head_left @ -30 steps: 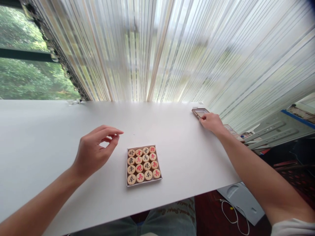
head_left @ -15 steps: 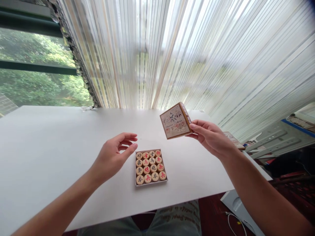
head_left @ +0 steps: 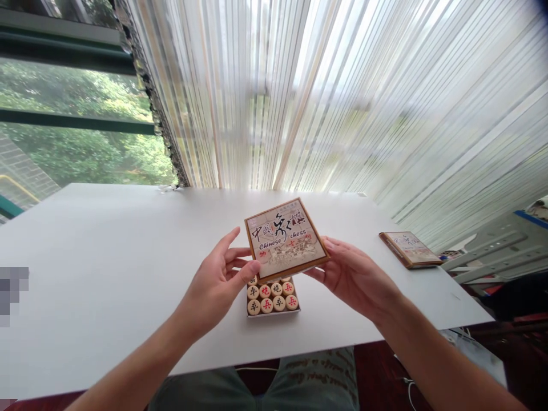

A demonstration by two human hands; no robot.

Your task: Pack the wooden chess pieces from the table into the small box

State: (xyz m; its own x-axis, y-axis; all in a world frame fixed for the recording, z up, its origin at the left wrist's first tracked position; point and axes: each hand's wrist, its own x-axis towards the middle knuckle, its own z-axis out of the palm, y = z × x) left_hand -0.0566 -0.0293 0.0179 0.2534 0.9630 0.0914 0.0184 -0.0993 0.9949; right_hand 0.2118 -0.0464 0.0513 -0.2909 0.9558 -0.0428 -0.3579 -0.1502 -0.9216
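Note:
A square box lid [head_left: 286, 240] printed "Chinese chess" is held between my two hands, tilted toward me. My left hand [head_left: 225, 271] grips its left edge, thumb on the near left corner and fingers behind. My right hand [head_left: 349, 271] holds the right edge between thumb and fingers. Below the lid, the shallow box tray [head_left: 274, 315] lies on the table, full of round wooden Chinese chess pieces [head_left: 272, 297] with red and black characters. The lid hides the tray's far rows; the two nearest rows show.
A second box [head_left: 411, 249] with a similar printed cover lies near the right edge of the white table [head_left: 141, 268]. A pleated curtain [head_left: 274, 114] hangs behind the table. Beyond the right edge is a grey slatted chair [head_left: 483, 245]. My knees are under the front edge.
My right hand has brought the lid left and toward me, over the tray. My left hand has closed on the lid's left side. The camera has shifted slightly, showing more of the second box.

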